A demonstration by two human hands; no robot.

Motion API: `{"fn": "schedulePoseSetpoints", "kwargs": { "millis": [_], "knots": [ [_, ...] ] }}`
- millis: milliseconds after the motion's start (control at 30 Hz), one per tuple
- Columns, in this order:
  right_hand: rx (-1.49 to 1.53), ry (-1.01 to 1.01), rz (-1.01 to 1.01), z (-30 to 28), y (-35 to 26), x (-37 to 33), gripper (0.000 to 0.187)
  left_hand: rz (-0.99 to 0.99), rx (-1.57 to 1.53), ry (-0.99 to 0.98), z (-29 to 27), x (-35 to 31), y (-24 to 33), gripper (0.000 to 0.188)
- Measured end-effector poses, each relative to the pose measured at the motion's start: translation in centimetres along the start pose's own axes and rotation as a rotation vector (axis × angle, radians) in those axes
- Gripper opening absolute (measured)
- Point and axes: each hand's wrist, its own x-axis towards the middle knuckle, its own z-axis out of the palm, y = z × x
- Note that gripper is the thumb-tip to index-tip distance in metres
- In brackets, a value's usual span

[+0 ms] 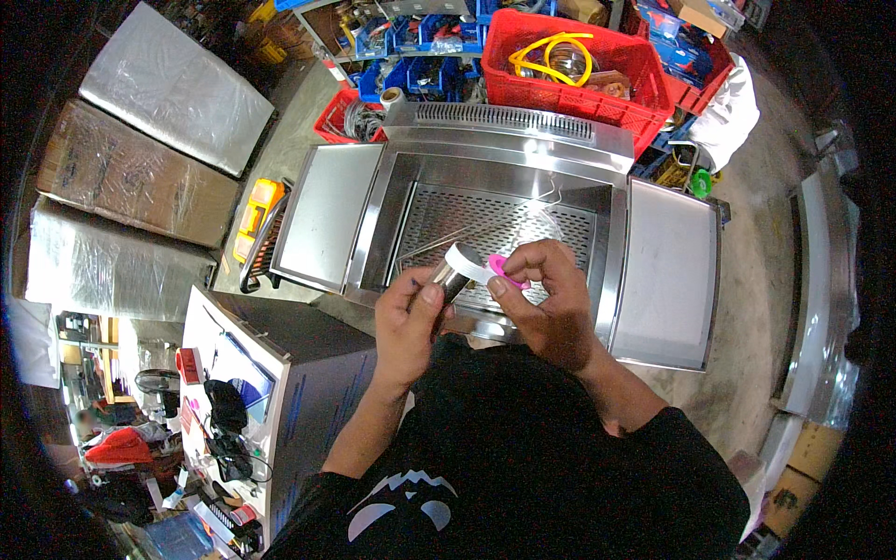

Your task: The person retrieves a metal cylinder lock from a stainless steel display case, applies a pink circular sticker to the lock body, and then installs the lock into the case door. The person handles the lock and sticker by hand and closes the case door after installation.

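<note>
My left hand [409,319] is wrapped round a short shiny metal pipe [451,281], held tilted with its upper end toward the far side. White tape [467,263] circles that upper end. Beside it, the fingers of my right hand [553,303] pinch a pink tape spool [504,271], close against the white band. Both hands are above the basin of a stainless steel unit [616,233], which has a perforated tray [448,210] inside. Thin metal rods [439,241] and a bent wire [553,191] lie on the tray.
Flat side shelves [329,205] flank the steel unit. Behind it stand a red crate [579,103] with yellow hose and blue parts bins [401,79]. Wrapped boxes [140,177] are at the left, and a cluttered white-topped table [210,322] is at the near left.
</note>
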Motion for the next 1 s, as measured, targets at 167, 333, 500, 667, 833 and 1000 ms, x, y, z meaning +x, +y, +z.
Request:
{"fn": "schedulePoseSetpoints", "kwargs": {
  "millis": [167, 333, 500, 667, 833, 1000],
  "knots": [
    [-0.027, 0.013, -0.077, -0.1, -0.3, 0.1, 0.02, -0.075, -0.122, -0.104, -0.2, 0.1, 0.4, 0.035],
    [-0.08, 0.044, -0.106, -0.1, -0.4, 0.2, 0.02, -0.218, -0.266, -0.21, -0.6, 0.1, 0.5, 0.041],
    [-0.084, -0.048, -0.108, -0.3, 0.3, 0.4, 0.012, -0.506, -0.433, -0.396, -1.5, 1.4, -0.2, 0.053],
    [-0.045, -0.05, 0.164, 0.5, 1.3, 0.1, 0.012, 0.073, 0.344, -0.269, -0.5, 2.1, -1.3, 0.036],
    [-0.034, 0.012, 0.203, 1.0, 1.4, 0.0, 0.014, 0.445, 0.81, 0.077, 1.1, 1.4, -2.1, 0.049],
    [0.077, -0.017, 0.098, 0.5, 0.5, 0.0, 0.016, 0.513, 0.939, 0.203, 0.3, 2.3, -2.0, 0.049]
  ]
}}
